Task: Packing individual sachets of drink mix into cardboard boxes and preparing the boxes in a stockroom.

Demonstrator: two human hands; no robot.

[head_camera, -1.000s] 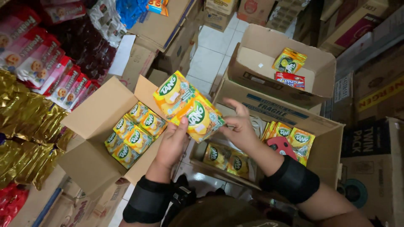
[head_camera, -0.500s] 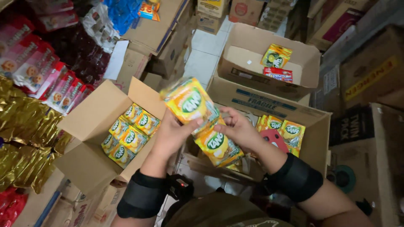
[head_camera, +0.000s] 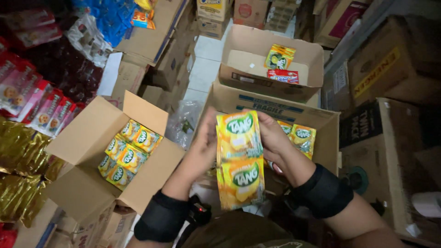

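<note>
Both my hands hold a hanging strip of orange and yellow drink-powder sachets (head_camera: 240,158) in front of my body. My left hand (head_camera: 203,148) grips its left edge near the top, and my right hand (head_camera: 272,137) grips the right edge. The strip hangs upright, two sachets showing. To the left, an open cardboard box (head_camera: 89,138) holds several of the same sachets (head_camera: 125,151). Behind my hands, another open box (head_camera: 321,124) holds more sachets (head_camera: 301,137).
A further open box (head_camera: 239,64) at the back holds a yellow sachet pack (head_camera: 280,56) and a red packet (head_camera: 282,76). Red snack packets (head_camera: 32,101) and gold packets (head_camera: 20,174) hang at the left. Stacked cartons (head_camera: 381,82) crowd the right. White floor tiles (head_camera: 204,59) show between boxes.
The sachets were spread sideways between my hands; now they hang as one vertical strip held closer to my body. The view has shifted slightly downward.
</note>
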